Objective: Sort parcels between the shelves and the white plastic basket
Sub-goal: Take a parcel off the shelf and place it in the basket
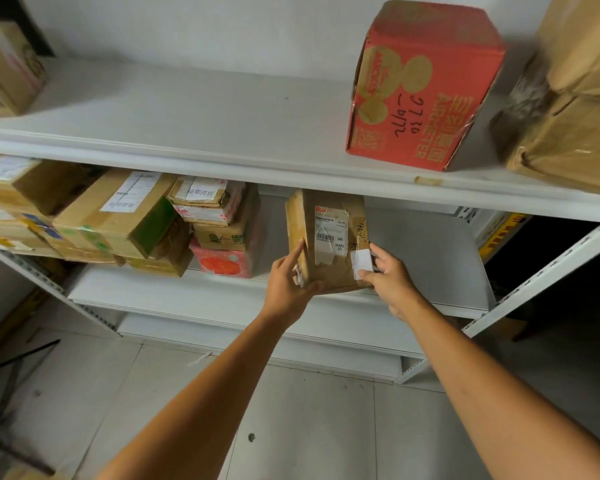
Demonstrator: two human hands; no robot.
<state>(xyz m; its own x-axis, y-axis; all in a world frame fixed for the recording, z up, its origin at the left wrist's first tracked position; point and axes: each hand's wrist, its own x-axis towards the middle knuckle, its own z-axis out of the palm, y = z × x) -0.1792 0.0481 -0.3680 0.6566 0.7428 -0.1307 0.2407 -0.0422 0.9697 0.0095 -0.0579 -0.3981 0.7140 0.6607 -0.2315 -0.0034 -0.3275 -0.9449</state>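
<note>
A brown cardboard parcel point(329, 237) with a white shipping label stands upright on the middle shelf point(430, 268), near its front edge. My left hand point(288, 282) holds the parcel's lower left corner, thumb along its left side and fingers under the bottom. My right hand point(388, 275) grips the lower right edge, with the thumb on a small white sticker point(361, 263). The white plastic basket is not in view.
Several taped brown and pink boxes point(219, 230) are stacked on the middle shelf left of the parcel. On the upper shelf point(194, 133) stand a red carton point(423, 88), a wrapped brown box point(568, 109) at right and another box point(7, 67) at far left. Tiled floor lies below.
</note>
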